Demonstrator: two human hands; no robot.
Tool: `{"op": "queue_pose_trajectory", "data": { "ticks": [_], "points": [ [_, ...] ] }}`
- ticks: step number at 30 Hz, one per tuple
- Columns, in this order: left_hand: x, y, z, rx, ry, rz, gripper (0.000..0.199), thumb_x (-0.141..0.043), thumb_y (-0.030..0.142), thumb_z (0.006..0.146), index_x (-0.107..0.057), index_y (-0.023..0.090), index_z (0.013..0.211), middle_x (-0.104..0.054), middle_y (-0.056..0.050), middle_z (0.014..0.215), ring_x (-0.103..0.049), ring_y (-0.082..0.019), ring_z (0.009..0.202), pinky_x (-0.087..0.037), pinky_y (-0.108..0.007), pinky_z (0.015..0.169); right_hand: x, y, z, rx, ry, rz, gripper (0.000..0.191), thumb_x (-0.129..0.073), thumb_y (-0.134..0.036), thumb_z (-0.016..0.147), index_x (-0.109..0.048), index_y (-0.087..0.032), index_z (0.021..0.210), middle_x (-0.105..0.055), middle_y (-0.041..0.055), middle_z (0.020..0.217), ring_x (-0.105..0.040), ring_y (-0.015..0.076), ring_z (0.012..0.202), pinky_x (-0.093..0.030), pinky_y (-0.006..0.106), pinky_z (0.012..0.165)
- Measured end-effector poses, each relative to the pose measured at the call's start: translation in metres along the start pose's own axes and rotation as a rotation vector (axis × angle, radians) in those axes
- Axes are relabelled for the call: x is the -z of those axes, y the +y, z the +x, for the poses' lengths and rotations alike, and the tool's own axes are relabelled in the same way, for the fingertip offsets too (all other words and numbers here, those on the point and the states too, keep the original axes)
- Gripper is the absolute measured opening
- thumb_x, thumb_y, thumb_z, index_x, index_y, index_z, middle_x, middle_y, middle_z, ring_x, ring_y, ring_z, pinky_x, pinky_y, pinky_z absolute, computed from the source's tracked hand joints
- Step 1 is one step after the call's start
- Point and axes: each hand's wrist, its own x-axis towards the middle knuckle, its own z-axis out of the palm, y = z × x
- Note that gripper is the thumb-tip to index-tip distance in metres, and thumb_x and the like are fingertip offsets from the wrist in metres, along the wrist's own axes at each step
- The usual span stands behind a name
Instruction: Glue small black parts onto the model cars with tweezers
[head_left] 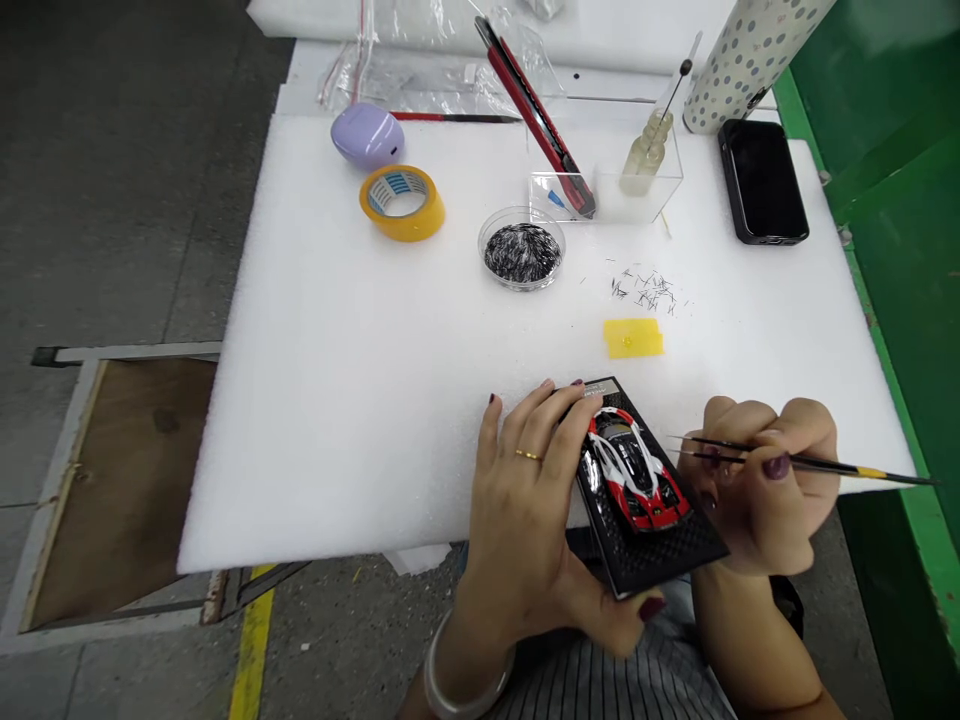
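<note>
My left hand (525,510) grips the black base (705,550) of a model car by its left side, thumb at the near edge and fingers across the far edge. On that base sits a red, white and black model sports car (637,470). Pinched in my right hand (772,480) are fine-tipped black tweezers (847,467) with a yellow band. Their two thin tips are apart and point left, close to the car's right side; whether they touch it I cannot tell.
On the white foam board (337,400) lie a round dish of black slivers (523,252), scattered slivers (649,290), yellow tape pieces (634,338), a tape roll (420,215) and a purple case (367,136). A cutter (536,110), small bottle (646,150) and black device (763,185) stand farther back.
</note>
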Motion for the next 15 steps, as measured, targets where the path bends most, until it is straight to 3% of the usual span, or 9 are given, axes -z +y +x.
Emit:
{"op": "queue_pose_trajectory", "data": {
  "ticks": [2,4,8,10,12,15],
  "points": [
    [-0.001,0.005,0.001,-0.002,0.007,-0.001,0.097,-0.029,0.086,0.083,-0.045,0.013,0.145,-0.053,-0.013,0.144,-0.044,-0.030,0.140,-0.009,-0.048,0.127,0.008,-0.003,0.003,-0.009,0.039,-0.049,0.010,-0.072,-0.024,0.089,-0.063,-0.023,0.085,-0.054,-0.0036,0.062,-0.042,0.0107,0.047,-0.030,0.022,0.036],
    [-0.005,0.013,0.003,0.012,0.049,0.025,0.097,-0.045,0.084,0.078,-0.047,0.012,0.142,-0.052,-0.015,0.142,-0.045,-0.032,0.137,-0.015,-0.050,0.125,0.019,-0.010,0.005,-0.017,0.069,-0.157,0.010,-0.067,-0.030,0.094,-0.067,-0.023,0.088,-0.058,-0.0021,0.066,-0.049,0.0114,0.050,-0.039,0.023,0.042],
    [-0.024,0.036,0.007,0.039,0.219,0.097,0.099,-0.075,0.072,0.059,-0.055,0.010,0.135,-0.051,-0.019,0.137,-0.046,-0.038,0.130,-0.033,-0.056,0.114,0.042,-0.033,0.000,-0.165,-0.048,-0.393,0.025,-0.055,-0.037,0.102,-0.069,-0.021,0.090,-0.069,0.0037,0.081,-0.068,0.0171,0.078,-0.055,0.030,0.072],
    [-0.034,0.044,0.008,0.054,0.265,0.127,0.098,-0.079,0.067,0.057,-0.057,0.010,0.133,-0.052,-0.020,0.135,-0.046,-0.040,0.127,-0.034,-0.058,0.111,0.049,-0.044,-0.005,-0.291,-0.141,-0.481,0.016,-0.063,-0.036,0.097,-0.067,-0.021,0.095,-0.072,0.0055,0.098,-0.069,0.0202,0.094,-0.055,0.030,0.079],
    [-0.043,0.050,0.009,0.072,0.281,0.162,0.097,-0.080,0.064,0.056,-0.058,0.010,0.133,-0.051,-0.021,0.135,-0.045,-0.042,0.126,-0.033,-0.058,0.110,0.054,-0.050,-0.010,-0.367,-0.207,-0.547,0.016,-0.071,-0.033,0.091,-0.063,-0.023,0.100,-0.071,0.0047,0.108,-0.068,0.0200,0.098,-0.054,0.029,0.082],
    [-0.053,0.054,0.008,0.082,0.284,0.228,0.094,-0.081,0.061,0.057,-0.057,0.012,0.133,-0.049,-0.021,0.137,-0.042,-0.043,0.126,-0.032,-0.058,0.108,0.063,-0.050,-0.012,-0.336,-0.243,-0.632,0.019,-0.074,-0.028,0.088,-0.059,-0.024,0.099,-0.070,0.0027,0.105,-0.066,0.0186,0.096,-0.053,0.029,0.082]
  ]
}}
